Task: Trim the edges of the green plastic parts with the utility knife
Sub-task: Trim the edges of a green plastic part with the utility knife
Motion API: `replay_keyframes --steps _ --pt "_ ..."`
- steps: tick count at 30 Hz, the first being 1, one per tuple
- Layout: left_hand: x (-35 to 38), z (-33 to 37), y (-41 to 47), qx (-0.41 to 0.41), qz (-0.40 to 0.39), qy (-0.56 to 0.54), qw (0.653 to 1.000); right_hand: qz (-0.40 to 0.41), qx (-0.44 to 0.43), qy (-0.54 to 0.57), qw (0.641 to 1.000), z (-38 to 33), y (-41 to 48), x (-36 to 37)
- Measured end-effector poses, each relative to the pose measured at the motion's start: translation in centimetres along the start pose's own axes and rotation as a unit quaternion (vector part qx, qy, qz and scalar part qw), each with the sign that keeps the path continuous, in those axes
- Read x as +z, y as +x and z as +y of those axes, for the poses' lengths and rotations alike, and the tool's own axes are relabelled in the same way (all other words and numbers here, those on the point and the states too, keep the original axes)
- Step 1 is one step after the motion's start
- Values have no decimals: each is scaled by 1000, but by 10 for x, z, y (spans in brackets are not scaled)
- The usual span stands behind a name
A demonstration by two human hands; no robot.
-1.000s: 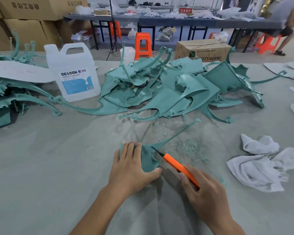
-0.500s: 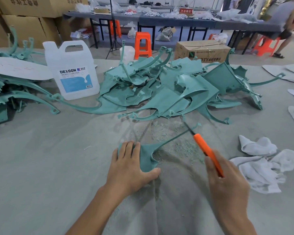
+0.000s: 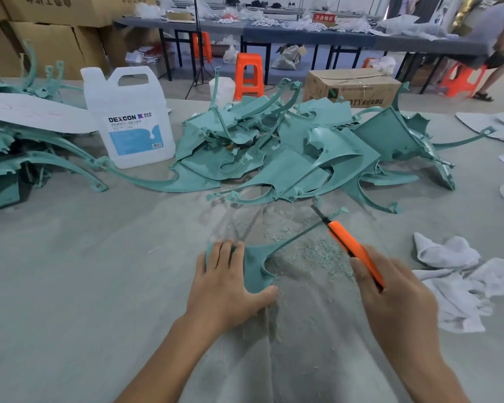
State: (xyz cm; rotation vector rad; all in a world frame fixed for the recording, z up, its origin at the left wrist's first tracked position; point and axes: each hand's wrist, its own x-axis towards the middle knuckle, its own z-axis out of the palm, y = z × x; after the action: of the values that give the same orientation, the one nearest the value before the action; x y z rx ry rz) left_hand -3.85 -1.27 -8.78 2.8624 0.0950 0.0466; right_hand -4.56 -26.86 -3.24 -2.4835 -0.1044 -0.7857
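Since a second ago your utility knife has slid along the green plastic part, from the wide end out toward the tip of its thin arm. Upper left: white DEXCON jug, with a heap of green parts to its right. Lower centre: your left hand, fingers straight and together, presses the part's wide end onto the grey cloth. Shavings lie just right. Your right hand has fingers curled round the orange handle. White rags at right.
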Motion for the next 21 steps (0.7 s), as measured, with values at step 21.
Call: replay_keyframes --steps 21 --pt "-65 -75 -42 -54 -30 -3 998 -11 152 276 949 4 -42 20"
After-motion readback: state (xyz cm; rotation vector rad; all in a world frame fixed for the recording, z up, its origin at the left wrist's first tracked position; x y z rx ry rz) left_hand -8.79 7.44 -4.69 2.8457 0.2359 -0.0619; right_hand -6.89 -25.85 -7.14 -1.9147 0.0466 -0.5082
